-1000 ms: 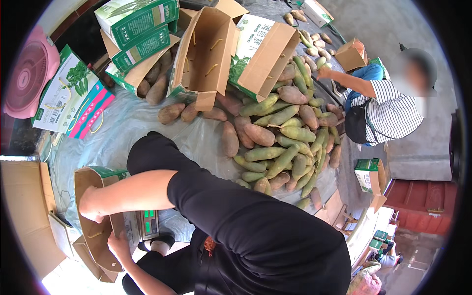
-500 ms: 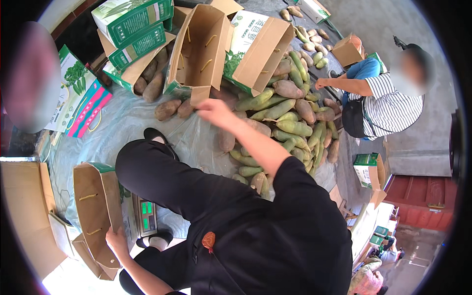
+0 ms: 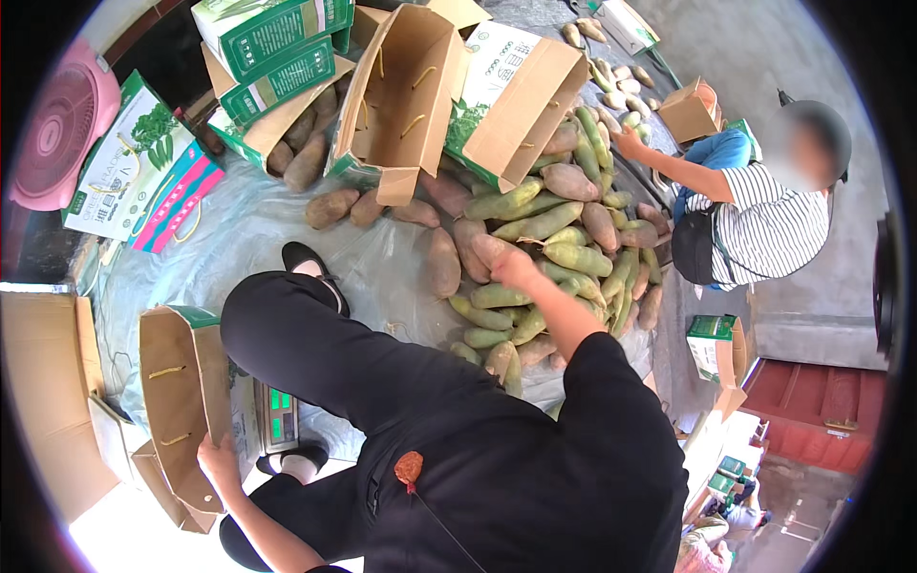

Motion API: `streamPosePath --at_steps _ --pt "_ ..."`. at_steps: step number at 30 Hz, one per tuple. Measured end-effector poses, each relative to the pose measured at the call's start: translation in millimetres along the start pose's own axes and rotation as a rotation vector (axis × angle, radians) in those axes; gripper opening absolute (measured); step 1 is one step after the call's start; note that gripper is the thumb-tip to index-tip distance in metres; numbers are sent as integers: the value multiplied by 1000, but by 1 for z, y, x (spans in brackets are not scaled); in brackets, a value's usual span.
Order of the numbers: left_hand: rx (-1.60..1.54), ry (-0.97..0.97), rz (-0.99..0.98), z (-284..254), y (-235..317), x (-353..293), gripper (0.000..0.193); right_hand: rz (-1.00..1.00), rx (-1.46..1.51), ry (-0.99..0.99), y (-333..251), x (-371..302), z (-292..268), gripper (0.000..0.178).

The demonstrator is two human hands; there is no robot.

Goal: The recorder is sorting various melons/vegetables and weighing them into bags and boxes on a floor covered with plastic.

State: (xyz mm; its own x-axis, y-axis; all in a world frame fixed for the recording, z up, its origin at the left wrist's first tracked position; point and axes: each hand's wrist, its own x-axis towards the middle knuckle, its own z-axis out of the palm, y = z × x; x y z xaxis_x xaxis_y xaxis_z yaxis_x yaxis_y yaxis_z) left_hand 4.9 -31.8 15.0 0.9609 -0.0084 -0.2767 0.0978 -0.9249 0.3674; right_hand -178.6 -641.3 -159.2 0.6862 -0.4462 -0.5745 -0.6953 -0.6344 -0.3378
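Observation:
My left hand [image 3: 220, 465] grips the near rim of an open cardboard box [image 3: 181, 382] with yellow cord handles, at the left beside a scale [image 3: 278, 413] with green lit displays. My right hand [image 3: 516, 270] is closed around the end of a reddish-brown radish [image 3: 490, 248] at the near left of a large heap. Long green radishes [image 3: 544, 222] and more reddish-brown ones lie around it. Part of the held radish is hidden by my fingers.
Beyond the heap stand a tall open carton [image 3: 401, 91] and a tilted green-and-white carton [image 3: 521, 95]. A pink fan [image 3: 67, 129] is at far left. A co-worker in a striped shirt [image 3: 778, 224] reaches to the heap's far right. Plastic sheeting [image 3: 258, 224] covers the floor.
My right hand has moved right and nearer, from beside the tall carton to the heap, and has taken hold of a radish. My left hand stays on the box rim.

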Motion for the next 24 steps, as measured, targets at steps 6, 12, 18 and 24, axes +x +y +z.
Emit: streamPosePath --at_steps 6,12,18,24 --pt "36 23 -15 -5 0 -10 23 8 18 67 -46 12 16 21" --pt "9 22 0 0 4 -2 22 365 772 183 -43 63 -21 14" --pt "75 6 -33 -1 1 -2 21 663 1321 414 -42 77 -34 41" --pt "61 26 -32 1 -7 -1 21 777 1430 472 -29 110 -36 50"
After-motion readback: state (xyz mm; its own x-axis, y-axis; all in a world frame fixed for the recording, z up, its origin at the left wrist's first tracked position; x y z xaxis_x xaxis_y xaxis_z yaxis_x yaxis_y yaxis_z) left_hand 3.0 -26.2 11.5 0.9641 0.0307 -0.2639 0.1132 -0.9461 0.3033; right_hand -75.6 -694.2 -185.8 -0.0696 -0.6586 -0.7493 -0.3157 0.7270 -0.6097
